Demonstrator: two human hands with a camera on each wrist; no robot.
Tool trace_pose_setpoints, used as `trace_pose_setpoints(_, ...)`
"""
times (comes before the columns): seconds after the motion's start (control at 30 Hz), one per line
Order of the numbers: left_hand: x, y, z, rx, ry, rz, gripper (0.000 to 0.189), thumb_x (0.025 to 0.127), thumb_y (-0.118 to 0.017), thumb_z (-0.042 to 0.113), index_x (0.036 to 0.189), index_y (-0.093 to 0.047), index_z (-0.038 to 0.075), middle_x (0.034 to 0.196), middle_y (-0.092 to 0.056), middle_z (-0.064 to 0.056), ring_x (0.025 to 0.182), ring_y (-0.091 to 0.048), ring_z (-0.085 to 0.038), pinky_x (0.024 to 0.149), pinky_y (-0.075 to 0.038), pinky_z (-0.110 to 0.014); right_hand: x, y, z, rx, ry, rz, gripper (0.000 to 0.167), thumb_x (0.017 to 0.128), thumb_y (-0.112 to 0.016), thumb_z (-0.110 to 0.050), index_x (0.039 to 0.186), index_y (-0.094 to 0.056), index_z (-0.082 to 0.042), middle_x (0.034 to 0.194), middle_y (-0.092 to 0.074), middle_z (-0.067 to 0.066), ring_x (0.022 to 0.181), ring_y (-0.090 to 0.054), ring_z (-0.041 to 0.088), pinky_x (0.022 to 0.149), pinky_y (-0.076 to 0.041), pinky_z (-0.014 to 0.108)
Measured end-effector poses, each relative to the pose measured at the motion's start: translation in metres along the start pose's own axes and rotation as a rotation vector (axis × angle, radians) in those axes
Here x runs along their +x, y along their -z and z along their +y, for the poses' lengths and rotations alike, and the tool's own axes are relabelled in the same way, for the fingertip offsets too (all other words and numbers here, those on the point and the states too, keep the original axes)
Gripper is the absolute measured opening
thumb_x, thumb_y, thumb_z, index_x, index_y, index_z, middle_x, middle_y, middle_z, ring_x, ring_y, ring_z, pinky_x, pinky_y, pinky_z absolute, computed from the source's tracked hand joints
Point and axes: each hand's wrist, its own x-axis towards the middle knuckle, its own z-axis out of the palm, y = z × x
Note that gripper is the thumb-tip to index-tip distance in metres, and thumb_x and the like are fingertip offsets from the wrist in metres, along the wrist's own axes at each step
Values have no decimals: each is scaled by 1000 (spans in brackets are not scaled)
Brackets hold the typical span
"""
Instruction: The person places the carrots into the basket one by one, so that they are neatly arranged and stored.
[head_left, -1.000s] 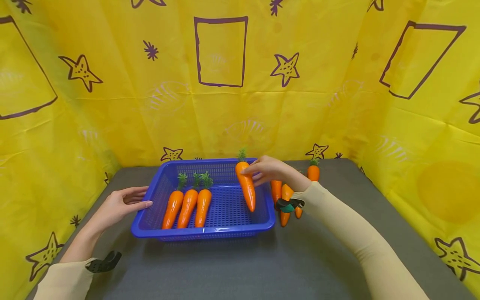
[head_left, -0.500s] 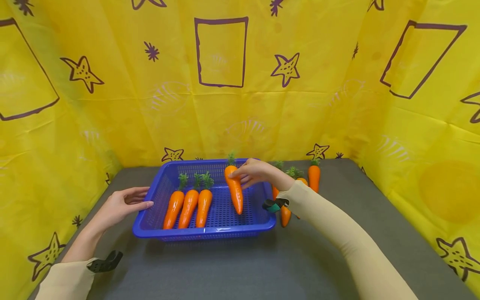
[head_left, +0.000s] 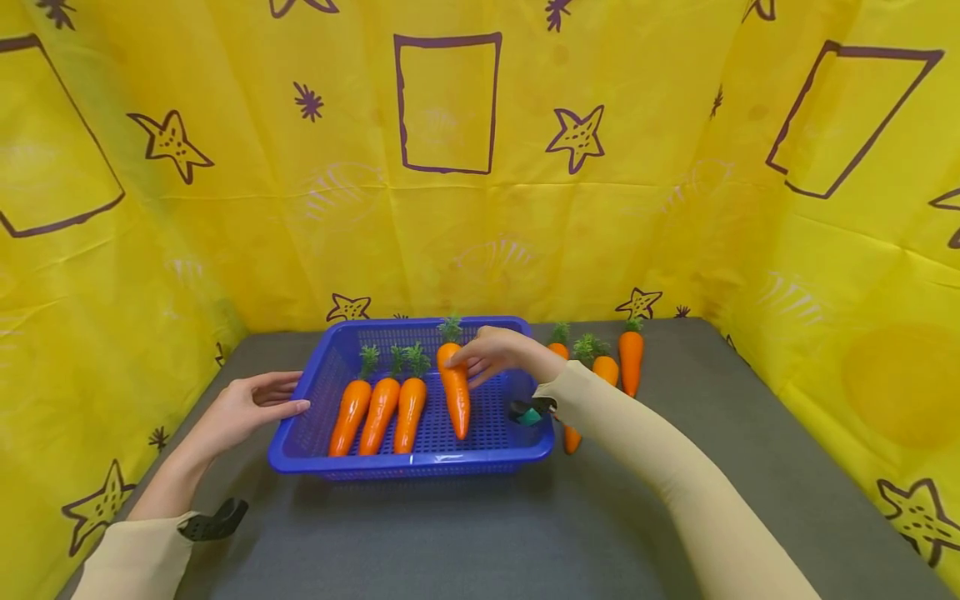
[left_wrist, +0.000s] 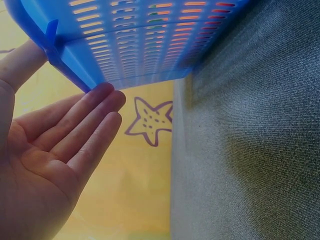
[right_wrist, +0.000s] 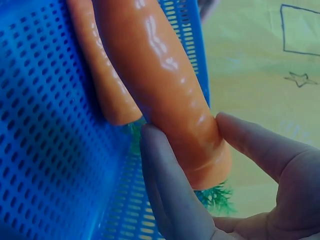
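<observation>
In the head view, my right hand (head_left: 498, 352) pinches an orange carrot (head_left: 454, 392) with a green leafy top near its thick end, thumb and fingers on opposite sides. That carrot (right_wrist: 160, 85) hangs slightly tilted over the blue plastic basket (head_left: 411, 460), tip toward me. To its left, three carrots (head_left: 382, 417) lie side by side in the basket, tops toward the back. My left hand (head_left: 240, 408) rests at the basket's left rim. The left wrist view shows its fairly straight fingers (left_wrist: 95, 115) touching the rim, the thumb tip hidden behind it.
More carrots (head_left: 631, 358) lie on the grey table (head_left: 450, 533) right of the basket, partly hidden by my right forearm. Yellow patterned cloth walls (head_left: 450, 242) enclose the back and both sides.
My right hand has carried the carrot left and lowered it within the basket, toward the three lying there. My left hand has stayed at the rim.
</observation>
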Motion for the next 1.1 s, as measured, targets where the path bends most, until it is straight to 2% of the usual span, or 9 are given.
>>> trace_pose_setpoints(0.23,2,-1,0,7,-7,2,64,84,-69,42,133,-52,3,122,-63,-20,107,-63,-34,81,-57,-37,10,-11,-1,-9,-41,18,60,85,-71,-13,132,-40,7,117,-60,21,108,-63,34,89,-54,43)
trace_pose_setpoints(0.37,2,-1,0,12,-9,4,65,85,-69,43,133,-52,3,122,-63,-20,107,-63,-35,81,-57,-38,15,-16,-1,-12,-60,27,75,85,-70,-11,143,-25,5,119,-57,21,103,-64,32,86,-55,41)
trace_pose_setpoints(0.47,2,-1,0,12,-7,5,65,85,-69,42,133,-52,2,122,-63,-20,107,-63,-35,81,-57,-38,19,-19,0,-4,-74,25,81,85,-70,-9,146,-18,3,119,-55,21,102,-64,33,82,-57,41)
trace_pose_setpoints(0.63,2,0,-1,10,-6,1,65,85,-68,42,133,-52,2,123,-62,-21,108,-63,-35,82,-57,-39,29,-21,4,21,-99,9,75,84,-70,-8,142,-24,5,115,-57,21,101,-65,35,79,-57,41)
trace_pose_setpoints(0.83,2,0,-1,9,-15,5,63,85,-69,41,132,-52,2,122,-63,-21,107,-63,-35,80,-57,-37,37,-25,9,43,-125,0,89,82,-71,-5,148,-11,1,117,-52,23,104,-63,38,79,-57,42)
trace_pose_setpoints(1.03,2,0,-1,9,-9,3,64,85,-69,42,132,-52,2,122,-62,-21,107,-63,-35,81,-57,-37,42,-28,10,19,-143,-6,77,83,-70,-6,143,-23,3,112,-58,22,103,-64,38,80,-57,42)
trace_pose_setpoints(1.1,2,0,-1,7,-4,2,64,85,-69,42,132,-52,2,122,-62,-21,107,-63,-35,81,-57,-38,44,-29,11,27,-144,-8,82,84,-70,-5,146,-17,2,116,-57,25,107,-62,39,82,-56,43)
